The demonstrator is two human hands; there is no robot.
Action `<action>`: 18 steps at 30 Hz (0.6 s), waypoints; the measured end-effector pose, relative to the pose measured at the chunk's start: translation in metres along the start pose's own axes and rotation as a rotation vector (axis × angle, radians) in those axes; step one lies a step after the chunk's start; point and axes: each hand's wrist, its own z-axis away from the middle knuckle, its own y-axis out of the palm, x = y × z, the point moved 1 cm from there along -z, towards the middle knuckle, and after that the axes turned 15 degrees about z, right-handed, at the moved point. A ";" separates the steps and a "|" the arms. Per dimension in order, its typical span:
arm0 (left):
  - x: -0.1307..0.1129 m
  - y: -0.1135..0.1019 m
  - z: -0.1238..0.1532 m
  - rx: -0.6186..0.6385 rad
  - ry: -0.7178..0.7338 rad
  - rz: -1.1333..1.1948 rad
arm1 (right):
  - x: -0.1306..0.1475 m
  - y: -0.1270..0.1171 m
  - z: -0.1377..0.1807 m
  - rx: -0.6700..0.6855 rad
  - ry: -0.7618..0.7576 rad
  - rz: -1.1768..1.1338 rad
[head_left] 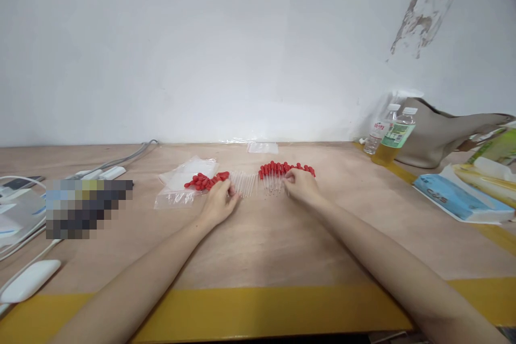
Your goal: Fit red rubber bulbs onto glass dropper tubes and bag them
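My left hand (220, 200) rests by a loose pile of red rubber bulbs (201, 181), its fingers curled in. Whatever it may hold is too small to make out. Just right of it, thin clear tubes (246, 184) lie side by side on the table. Farther right is a row of droppers (274, 174), clear stems toward me and red bulbs on the far ends. My right hand (301, 185) reaches over the right part of this row, thumb and fingers pinched at a dropper stem. It hides some of the stems there.
Clear plastic bags (175, 197) lie under and beside the bulb pile. A small flat bag (263, 148) is near the wall. Two bottles (395, 137), a grey bag (431, 134) and a blue tissue pack (459, 199) stand right. Cables and a white mouse (31, 280) occupy the left.
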 end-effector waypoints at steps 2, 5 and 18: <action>0.007 -0.007 -0.005 -0.106 -0.007 -0.159 | 0.022 -0.001 0.003 0.058 -0.078 0.025; 0.023 -0.017 -0.010 -0.172 -0.034 -0.374 | 0.050 0.004 0.001 0.120 -0.106 0.073; 0.050 -0.016 -0.020 -0.109 -0.146 -0.406 | 0.104 0.024 -0.036 0.372 0.019 0.067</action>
